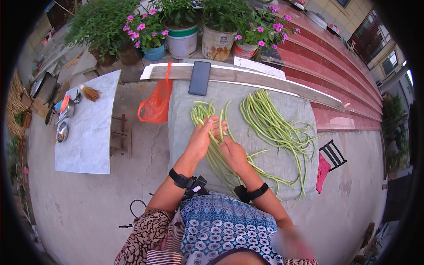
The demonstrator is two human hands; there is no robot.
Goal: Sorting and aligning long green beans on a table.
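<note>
My left hand point(202, 136) is closed around a loose bunch of green long beans point(215, 154), whose upper ends curl out above the fingers. Beside it, my right hand point(232, 153) pinches a long bean point(221, 118) that stands up from the fingertips. The lower ends of the held bunch trail toward my body and are partly covered by my hands and wrists. To the right lies a larger pile of long beans point(265, 115) on the grey-green cloth point(181, 110), its thin ends spreading toward the near right.
A dark phone point(200, 78) rests at the cloth's far edge, against a long wooden board point(247, 77). An orange plastic bag point(157, 101) hangs at left. Beyond stand potted flowers point(218, 42). A white table point(88, 132) is left; a black-framed stool point(333, 154) stands right.
</note>
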